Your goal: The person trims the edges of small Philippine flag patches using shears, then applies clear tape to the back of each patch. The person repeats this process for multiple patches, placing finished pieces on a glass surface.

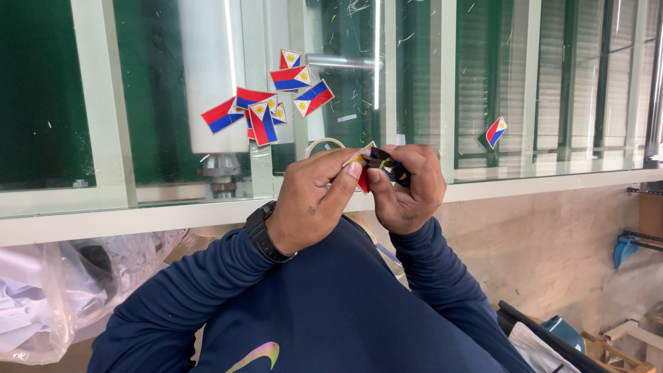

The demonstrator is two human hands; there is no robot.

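Two hands meet at chest height over one small flag sticker, red, blue and yellow, held just in front of the glass. The left hand pinches its near edge between thumb and forefinger. The right hand is curled closed around the other end, its fingertips working at what looks like a dark backing or a small bunch of further stickers; which of the two is too small to tell.

The sticker looks thin, light and limp, so it would likely bend or curl at a touch and cling to skin once the sticky face is bare. It seems best taken by the very edge or a corner, with fingertips only, kept off the adhesive side. It could crease or tear if pulled hard.

A roll of tape, or something like it, shows as a pale ring just behind the left hand's knuckles. A black watch sits on the left wrist, above a dark blue sleeve.

Several matching flags are already on the glass: a cluster up and left of the hands, some overlapping, and a lone flag well apart to the right. A white frame divides the panes, with a white ledge below. A clear plastic bag of crumpled material lies low at the left.
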